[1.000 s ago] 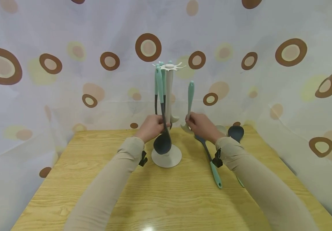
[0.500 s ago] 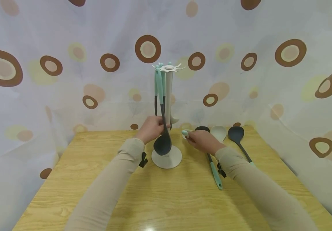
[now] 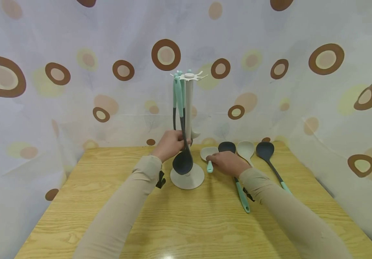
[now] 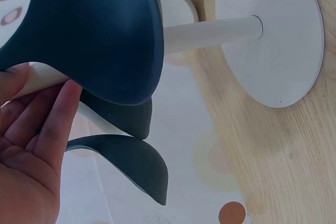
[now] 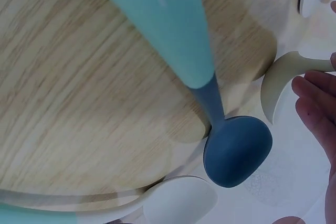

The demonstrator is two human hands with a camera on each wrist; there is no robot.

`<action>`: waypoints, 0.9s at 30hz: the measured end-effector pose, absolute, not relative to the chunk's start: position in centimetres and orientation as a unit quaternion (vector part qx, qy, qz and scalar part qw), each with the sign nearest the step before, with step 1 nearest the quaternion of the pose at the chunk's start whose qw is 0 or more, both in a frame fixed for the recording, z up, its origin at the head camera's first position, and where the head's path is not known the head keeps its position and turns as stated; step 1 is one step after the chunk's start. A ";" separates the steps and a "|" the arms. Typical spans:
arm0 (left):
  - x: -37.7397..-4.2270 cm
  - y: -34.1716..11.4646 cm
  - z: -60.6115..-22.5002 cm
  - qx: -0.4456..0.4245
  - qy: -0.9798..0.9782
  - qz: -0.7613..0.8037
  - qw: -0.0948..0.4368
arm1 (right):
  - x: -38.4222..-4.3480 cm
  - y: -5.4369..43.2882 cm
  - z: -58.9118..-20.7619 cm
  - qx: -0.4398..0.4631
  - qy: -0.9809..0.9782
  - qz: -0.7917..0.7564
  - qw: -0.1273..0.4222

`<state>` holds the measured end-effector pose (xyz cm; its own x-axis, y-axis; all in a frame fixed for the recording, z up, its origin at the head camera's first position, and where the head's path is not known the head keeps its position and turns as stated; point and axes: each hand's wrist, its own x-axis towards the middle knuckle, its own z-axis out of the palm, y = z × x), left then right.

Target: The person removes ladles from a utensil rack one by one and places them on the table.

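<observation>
My left hand point(image 3: 169, 145) grips the white pole point(image 4: 210, 38) of a utensil stand, whose round base point(image 3: 187, 181) rests on the table. In front of its fingers hangs a dark ladle point(image 3: 182, 162) with a mint handle, large in the left wrist view. Several other mint-handled utensils hang at the back and left of the stand. Right of the base, my right hand point(image 3: 228, 162) pinches a white spoon point(image 3: 209, 151) by its neck. The spoon's head points to the wall and its mint handle end point(image 3: 209, 167) towards me. In the right wrist view its curved head point(image 5: 278, 85) shows beside the fingertips.
To the right lie a dark spoon point(image 3: 227, 146) partly under my right hand, a white spoon point(image 3: 245, 148) and a dark broad-headed utensil point(image 3: 265, 150), heads near the back edge. A patterned curtain point(image 3: 134, 108) hangs behind the wooden table point(image 3: 179, 223).
The white spoon has come down from upright and tipped its handle towards me, its head now low by the table. My left hand stays on the pole.
</observation>
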<state>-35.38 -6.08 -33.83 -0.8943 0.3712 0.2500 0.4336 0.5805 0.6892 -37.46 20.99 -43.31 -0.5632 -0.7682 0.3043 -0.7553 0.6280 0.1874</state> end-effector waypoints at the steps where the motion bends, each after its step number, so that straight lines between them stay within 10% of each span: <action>1: -35.4 -6.1 -33.9 -0.227 -0.888 -0.398 0.038 | -37.5 21.0 -43.4 0.431 -0.883 -0.023 0.183; 27: -35.4 -6.1 -33.8 -0.222 -0.891 -0.394 0.032 | -37.5 21.2 -44.9 0.414 -0.887 -0.148 0.139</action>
<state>-35.36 -6.06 -33.83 -0.8990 0.3713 0.2323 0.4218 0.5912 0.6875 -37.52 21.24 -44.85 -0.6180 -0.7762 0.1246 -0.6941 0.6132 0.3772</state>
